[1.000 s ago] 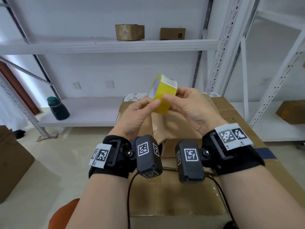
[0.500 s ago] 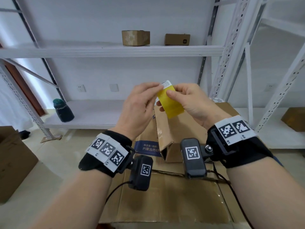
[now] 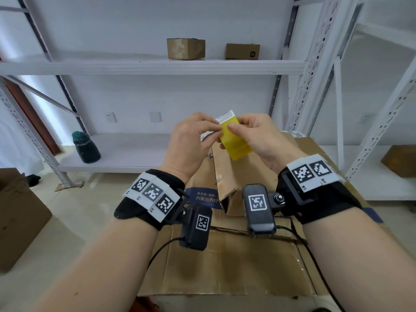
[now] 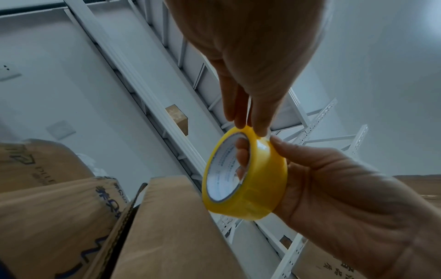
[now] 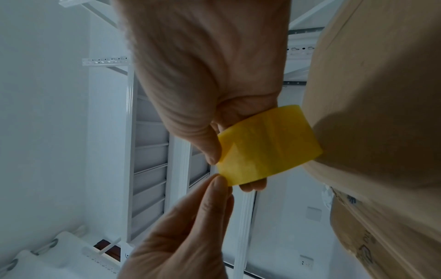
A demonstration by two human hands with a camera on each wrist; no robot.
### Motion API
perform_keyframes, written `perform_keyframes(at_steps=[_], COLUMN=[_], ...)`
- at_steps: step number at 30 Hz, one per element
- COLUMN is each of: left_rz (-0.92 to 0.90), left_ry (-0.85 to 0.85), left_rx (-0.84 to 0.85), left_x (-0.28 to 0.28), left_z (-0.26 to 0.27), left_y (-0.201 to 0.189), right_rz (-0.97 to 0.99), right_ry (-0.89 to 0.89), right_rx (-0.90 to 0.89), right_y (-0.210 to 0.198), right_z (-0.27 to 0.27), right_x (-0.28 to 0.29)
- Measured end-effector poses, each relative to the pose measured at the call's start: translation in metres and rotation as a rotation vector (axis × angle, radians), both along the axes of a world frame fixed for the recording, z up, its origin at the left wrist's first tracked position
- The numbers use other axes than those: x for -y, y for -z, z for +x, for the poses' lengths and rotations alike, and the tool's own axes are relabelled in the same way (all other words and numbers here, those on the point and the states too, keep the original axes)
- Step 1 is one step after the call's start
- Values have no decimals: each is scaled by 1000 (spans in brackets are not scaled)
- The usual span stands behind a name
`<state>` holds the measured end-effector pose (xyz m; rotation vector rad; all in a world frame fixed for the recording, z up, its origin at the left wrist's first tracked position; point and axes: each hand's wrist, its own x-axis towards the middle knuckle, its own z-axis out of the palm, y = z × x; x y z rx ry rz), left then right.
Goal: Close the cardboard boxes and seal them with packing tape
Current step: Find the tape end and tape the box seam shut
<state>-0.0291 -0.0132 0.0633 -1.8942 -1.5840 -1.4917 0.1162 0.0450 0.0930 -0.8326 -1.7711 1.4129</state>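
A yellow tape roll (image 3: 235, 143) is held in the air between both hands, edge-on to the head view. My right hand (image 3: 238, 127) grips it with fingers through the white core (image 4: 224, 169) and the thumb on the outer face. My left hand (image 3: 209, 128) pinches the roll's top rim with its fingertips (image 4: 260, 130); in the right wrist view those fingertips (image 5: 219, 181) meet the roll (image 5: 269, 143) at its near edge. Below the hands lies a large cardboard box (image 3: 225, 266), with one flap (image 3: 227, 176) standing upright.
White metal shelving (image 3: 157, 65) stands behind, with two small cardboard boxes (image 3: 185, 48) (image 3: 242, 51) on the upper shelf and a dark green bottle (image 3: 86, 147) on the lower one. Another box (image 3: 18, 221) sits on the floor at left, and one (image 3: 400, 161) on the right shelf.
The roll has turned from showing its core to edge-on. My left hand moved from under the roll up onto its top rim. The right hand kept its hold.
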Motion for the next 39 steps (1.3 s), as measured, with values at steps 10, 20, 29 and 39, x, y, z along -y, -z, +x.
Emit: perform_keyframes(at_steps=[10, 20, 29, 39], left_rz=[-204, -219, -215, -139], left_ry=[47, -60, 50, 41], left_rx=[21, -401, -85, -330], left_x=[-1, 0, 2, 8], left_z=[-8, -4, -1, 11], left_y=[-22, -13, -16, -15], right_rz=[-6, -13, -44, -72], right_ry=[-19, -61, -37, 40], right_rx=[26, 33, 0, -18], right_y=[1, -1, 1, -2], right_z=[2, 6, 11, 8], right_x=[0, 3, 2, 4])
